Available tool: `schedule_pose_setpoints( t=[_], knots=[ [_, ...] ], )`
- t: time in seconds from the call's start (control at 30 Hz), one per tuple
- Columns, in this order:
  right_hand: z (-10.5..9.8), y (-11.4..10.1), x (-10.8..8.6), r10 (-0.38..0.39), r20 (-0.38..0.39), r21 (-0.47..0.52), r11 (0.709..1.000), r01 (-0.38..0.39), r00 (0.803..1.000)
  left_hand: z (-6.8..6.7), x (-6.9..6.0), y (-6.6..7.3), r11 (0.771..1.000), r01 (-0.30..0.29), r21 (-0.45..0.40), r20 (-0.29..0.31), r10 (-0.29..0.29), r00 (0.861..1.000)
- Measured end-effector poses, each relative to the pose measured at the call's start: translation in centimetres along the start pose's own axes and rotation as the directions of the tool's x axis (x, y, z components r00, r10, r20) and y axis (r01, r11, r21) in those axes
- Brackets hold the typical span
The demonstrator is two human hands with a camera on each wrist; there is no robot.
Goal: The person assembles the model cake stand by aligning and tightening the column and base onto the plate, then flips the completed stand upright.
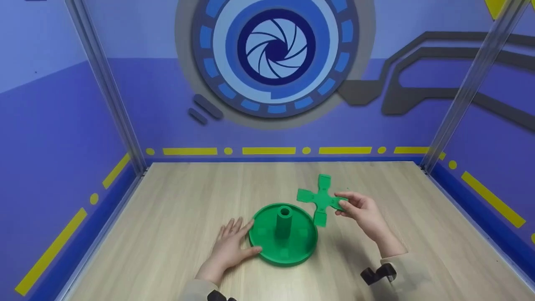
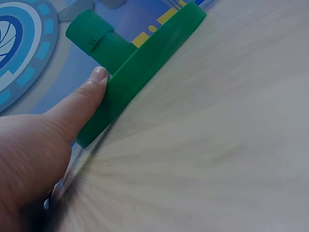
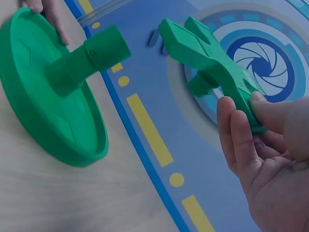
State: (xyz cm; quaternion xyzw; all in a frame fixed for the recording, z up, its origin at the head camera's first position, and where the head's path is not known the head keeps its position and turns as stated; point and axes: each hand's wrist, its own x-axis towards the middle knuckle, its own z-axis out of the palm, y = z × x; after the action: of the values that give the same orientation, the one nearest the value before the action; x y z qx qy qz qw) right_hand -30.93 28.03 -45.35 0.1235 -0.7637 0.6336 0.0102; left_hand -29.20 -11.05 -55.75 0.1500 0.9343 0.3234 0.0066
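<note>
A round green dish (image 1: 263, 251) with a raised rim lies on the table, a hollow post (image 1: 284, 223) standing at its middle. My left hand (image 1: 229, 251) rests against the dish's left edge, fingers spread; in the left wrist view the thumb (image 2: 79, 104) touches the rim. Up off the table, right of the dish, my right hand (image 1: 365, 213) pinches one arm of a green four-armed cross piece (image 1: 322, 200) between thumb and fingers. The right wrist view shows the cross piece (image 3: 222, 67) apart from the post (image 3: 91, 58), with a short stub on its underside.
The pale wooden table (image 1: 184, 200) is bounded by a blue patterned back wall (image 1: 276, 138) and side walls. Metal posts stand at the left corner (image 1: 104, 83) and the right corner (image 1: 468, 83). A dark band (image 1: 378, 274) is on the right sleeve.
</note>
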Motion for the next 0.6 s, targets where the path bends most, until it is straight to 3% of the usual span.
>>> schedule_pose_setpoints(
  t=[0.2, 0.6],
  knots=[
    [1.6, -0.2, 0.9, -0.005, 0.012, 0.052, 0.999, 0.005, 1.000, 0.0, -0.1, 0.0, 1.000, 0.004, -0.013, 0.010, -0.004, 1.000],
    [6.0, -0.5, 2.4, 0.081, -0.036, 0.125, 0.989, -0.076, 0.996, -0.1, 0.0, -0.1, 1.000, -0.004, -0.007, 0.006, 0.004, 1.000]
  ],
)
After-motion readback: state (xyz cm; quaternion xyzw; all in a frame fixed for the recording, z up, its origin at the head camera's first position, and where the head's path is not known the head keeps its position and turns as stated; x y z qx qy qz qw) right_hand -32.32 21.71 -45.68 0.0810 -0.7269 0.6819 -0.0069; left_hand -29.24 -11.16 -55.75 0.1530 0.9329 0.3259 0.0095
